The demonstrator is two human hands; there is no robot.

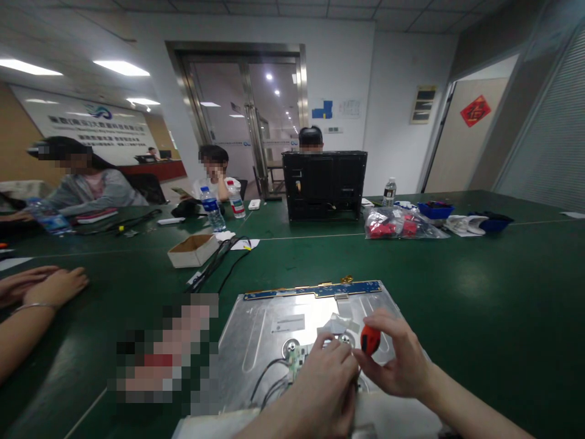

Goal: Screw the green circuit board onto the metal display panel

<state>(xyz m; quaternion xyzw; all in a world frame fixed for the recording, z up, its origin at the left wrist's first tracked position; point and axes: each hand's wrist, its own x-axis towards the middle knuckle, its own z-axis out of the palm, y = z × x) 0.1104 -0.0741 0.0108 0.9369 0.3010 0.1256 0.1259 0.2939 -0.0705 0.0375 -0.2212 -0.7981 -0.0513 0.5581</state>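
A metal display panel (260,323) lies flat on the table, with a long narrow blue circuit board (315,289) along its far edge. My right hand (404,360) pinches the red and black handle of a screwdriver (370,339) between thumb and fingers, its shaft hidden. Close beside it, my left hand (326,372) rests over a small green circuit board (298,358) on the panel. Its fingers are curled, and what they hold, if anything, is hidden. Black cables (269,369) run from the board's left side. A clear plastic piece (340,324) sits just beyond my fingers.
A white open box (192,251) and black cables (217,262) lie beyond the panel's left. Bottles (212,208), a black monitor (324,186) and a plastic bag of red items (402,224) stand farther back. Another person's hands (52,286) rest at left; several people sit around.
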